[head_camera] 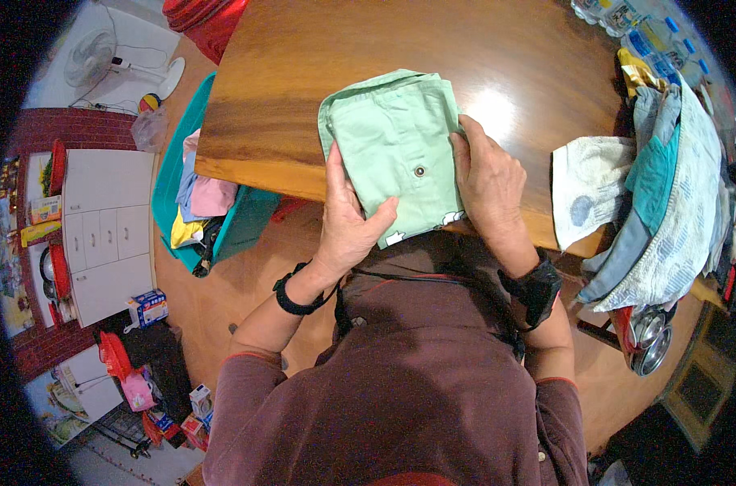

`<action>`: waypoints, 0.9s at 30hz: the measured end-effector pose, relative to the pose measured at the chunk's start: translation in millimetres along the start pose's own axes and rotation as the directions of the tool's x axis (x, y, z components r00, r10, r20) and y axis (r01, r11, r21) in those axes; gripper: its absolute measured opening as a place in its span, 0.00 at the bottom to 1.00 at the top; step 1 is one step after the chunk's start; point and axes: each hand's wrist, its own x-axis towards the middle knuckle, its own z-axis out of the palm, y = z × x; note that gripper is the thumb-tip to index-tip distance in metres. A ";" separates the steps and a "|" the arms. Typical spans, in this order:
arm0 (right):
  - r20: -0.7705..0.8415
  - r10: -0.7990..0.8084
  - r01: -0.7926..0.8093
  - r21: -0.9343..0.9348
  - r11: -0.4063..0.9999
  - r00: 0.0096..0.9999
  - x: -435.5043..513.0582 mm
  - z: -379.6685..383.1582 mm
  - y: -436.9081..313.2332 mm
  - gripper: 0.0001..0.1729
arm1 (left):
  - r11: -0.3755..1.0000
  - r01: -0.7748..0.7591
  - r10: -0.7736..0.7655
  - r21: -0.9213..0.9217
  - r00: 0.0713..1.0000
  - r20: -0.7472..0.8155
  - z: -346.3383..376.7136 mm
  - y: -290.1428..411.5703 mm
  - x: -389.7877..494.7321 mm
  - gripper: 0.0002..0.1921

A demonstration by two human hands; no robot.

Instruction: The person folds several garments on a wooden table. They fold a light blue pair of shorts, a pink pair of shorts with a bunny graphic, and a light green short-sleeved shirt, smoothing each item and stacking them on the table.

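A folded light green garment point(398, 140) with a dark round button and white printed figures at its lower edge is held over the near edge of the wooden table point(283, 79). My left hand point(349, 219) grips its lower left side, thumb across the front and fingers partly hidden behind. On the garment's right edge, my right hand point(492, 173) has its thumb and fingers pinched around the cloth. Both wrists wear black bands.
Left of the table, a teal plastic bin point(222, 234) holds several folded clothes. A pile of cloths and towels point(659, 212) lies at the table's right end, by plastic bottles point(659, 42). Red fabric point(204, 21) is at the far left corner. A fan point(122, 61) stands beyond.
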 end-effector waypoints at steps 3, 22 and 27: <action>-0.007 -0.003 0.004 0.009 1.000 1.000 -0.1 0.5 -0.3 0.16 | 0.991 0.003 -0.012 0.130 0.998 0.063 -5.3 4.4 3.0 0.55; -0.030 0.029 -0.029 0.007 1.000 0.999 -0.3 9.7 6.5 0.20 | 0.399 -0.623 0.308 0.673 0.782 0.541 -23.3 10.7 1.0 0.55; -0.019 -0.013 0.012 -0.064 0.998 1.000 -0.9 10.4 7.4 0.27 | 0.521 -0.634 0.376 0.572 0.772 0.513 -24.4 -2.6 6.6 0.48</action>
